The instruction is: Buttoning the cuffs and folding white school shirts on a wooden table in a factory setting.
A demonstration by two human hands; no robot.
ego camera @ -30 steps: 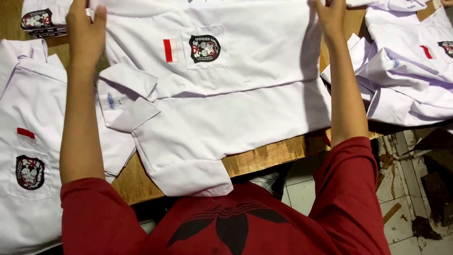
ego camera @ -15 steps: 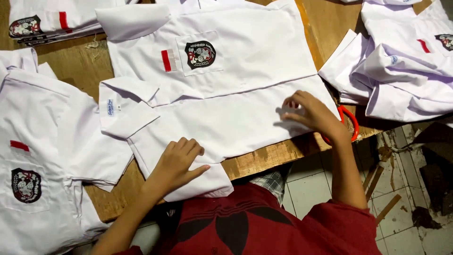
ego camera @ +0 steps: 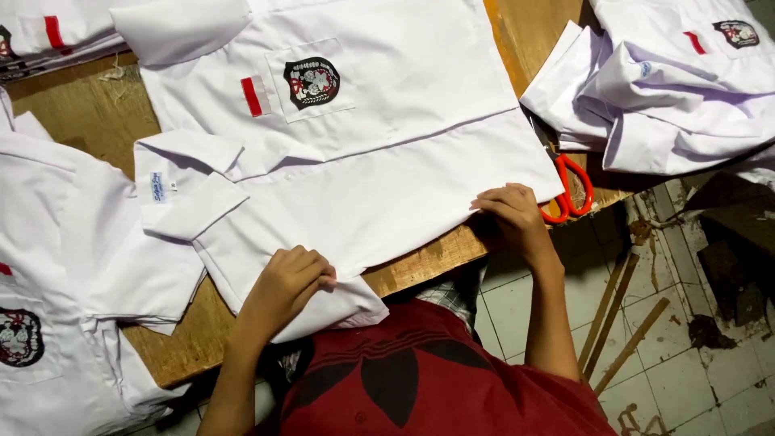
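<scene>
I see a bare wooden bench (ego camera: 89,113) with a worn, grained top; its near edge (ego camera: 420,266) runs between the hands. Below and right of the right hand lies a tiled floor (ego camera: 694,371), pale, stained and cracked, with dark grout lines. Loose wooden sticks (ego camera: 622,315) lean beside the bench edge there. Lighting is even and soft.

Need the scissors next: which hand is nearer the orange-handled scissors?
Right. The right hand grips the shirt hem just beside the scissors; the left hand holds the sleeve, far across the shirt.
</scene>
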